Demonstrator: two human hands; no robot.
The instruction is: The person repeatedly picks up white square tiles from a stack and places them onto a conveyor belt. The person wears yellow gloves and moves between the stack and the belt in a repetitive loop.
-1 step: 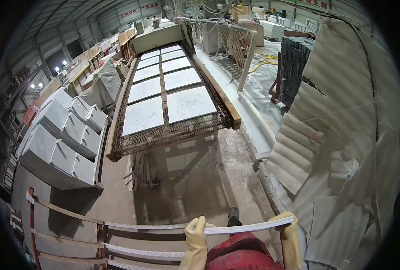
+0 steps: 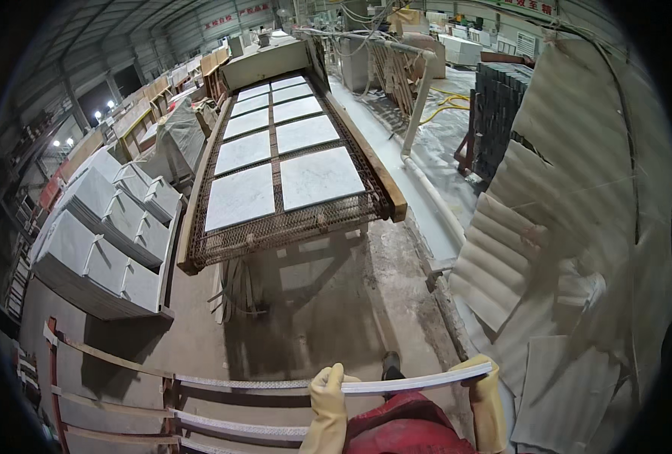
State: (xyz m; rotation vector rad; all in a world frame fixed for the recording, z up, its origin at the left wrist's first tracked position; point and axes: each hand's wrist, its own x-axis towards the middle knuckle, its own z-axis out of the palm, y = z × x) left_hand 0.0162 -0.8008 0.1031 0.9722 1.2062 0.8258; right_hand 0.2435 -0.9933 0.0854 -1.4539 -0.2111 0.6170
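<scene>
A long, narrow white strip (image 2: pixel 419 380), bowed by the lens, runs across the front of my red apron (image 2: pixel 408 431). I cannot tell whether it is a loose strip or the edge of a slab. My left hand (image 2: pixel 327 393), in a cream rubber glove, is closed at its left end with the thumb up. At its right end my right hand (image 2: pixel 484 390), gloved alike, grips from below; its fingers are mostly hidden. Just left of my left hand lies a rack (image 2: pixel 116 369) with pale-covered rails.
Ahead, a mesh conveyor (image 2: pixel 305 227) with wooden side beams carries two rows of white stone tiles (image 2: pixel 321 175). Stacked grey-white slabs (image 2: pixel 97 265) stand at left. Foam sheets (image 2: pixel 502 261) hang at right, beside a white pipe (image 2: pixel 434 198) and dark stacked pieces (image 2: pixel 495 113).
</scene>
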